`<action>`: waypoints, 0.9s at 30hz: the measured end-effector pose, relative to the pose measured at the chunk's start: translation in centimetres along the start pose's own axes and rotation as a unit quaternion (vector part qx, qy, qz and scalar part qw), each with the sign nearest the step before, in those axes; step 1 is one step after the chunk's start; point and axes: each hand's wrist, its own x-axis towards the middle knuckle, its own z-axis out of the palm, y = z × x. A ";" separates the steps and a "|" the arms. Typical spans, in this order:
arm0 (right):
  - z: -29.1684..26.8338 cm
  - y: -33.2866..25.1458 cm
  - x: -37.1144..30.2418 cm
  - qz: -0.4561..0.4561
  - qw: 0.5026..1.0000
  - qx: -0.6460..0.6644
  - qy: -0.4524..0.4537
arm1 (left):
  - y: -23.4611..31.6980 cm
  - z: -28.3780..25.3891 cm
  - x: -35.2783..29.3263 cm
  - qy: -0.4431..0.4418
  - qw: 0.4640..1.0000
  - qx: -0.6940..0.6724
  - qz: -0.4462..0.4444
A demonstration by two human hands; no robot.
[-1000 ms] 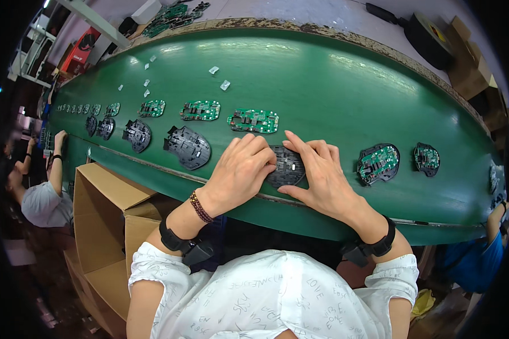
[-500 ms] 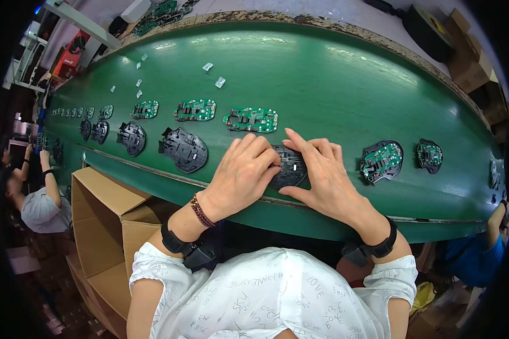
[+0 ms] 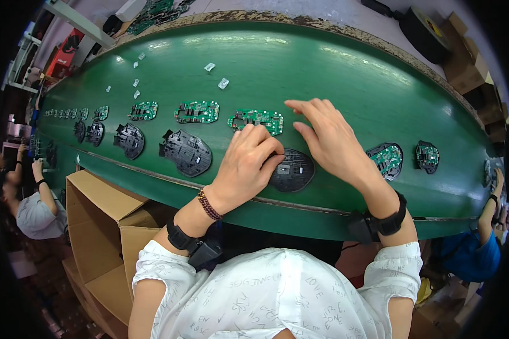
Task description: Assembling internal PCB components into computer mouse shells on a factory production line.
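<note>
A black plastic mouse-shaped shell (image 3: pixel 296 171) lies on the green belt in front of me, a small grey square part showing in it. My left hand (image 3: pixel 249 161) is closed at its left edge, thumb and fingers pinched; whether they grip the shell or a small piece is hidden. My right hand (image 3: pixel 331 138) hovers above and right of the shell, fingers stretched out and thumb apart, holding nothing. Just beyond the left hand lies a green circuit board (image 3: pixel 260 120), its lower edge partly covered by that hand.
More boards (image 3: pixel 197 112) and black shells (image 3: pixel 185 152) line the belt leftward. To the right are shells with boards in them (image 3: pixel 427 156). Small clear pieces (image 3: pixel 223 83) lie farther back. A cardboard box (image 3: pixel 102 198) stands at the near left. Co-workers sit at both ends.
My right hand has come off the shell and moved up toward the circuit board. The left hand stays at the shell's left edge. The grey square part now shows inside the shell.
</note>
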 end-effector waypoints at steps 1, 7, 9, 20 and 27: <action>0.4 0.0 0.7 -0.001 1.000 -0.002 -0.001 | -0.1 0.2 -0.1 -0.004 1.000 0.005 -0.002; 3.0 0.0 2.7 0.033 0.999 0.032 -0.024 | -0.4 -0.3 -0.5 0.005 1.000 -0.005 -0.008; 3.5 0.1 2.9 -0.010 0.999 0.035 -0.033 | -0.7 -0.9 -0.7 0.019 1.000 -0.010 -0.011; 0.1 1.2 1.6 0.033 0.998 0.004 -0.051 | -1.1 -5.0 -4.2 -0.096 0.993 -0.052 -0.038; -2.9 -4.8 -2.6 0.003 0.993 0.047 -0.106 | -1.5 -3.5 -4.7 -0.079 0.992 -0.092 -0.033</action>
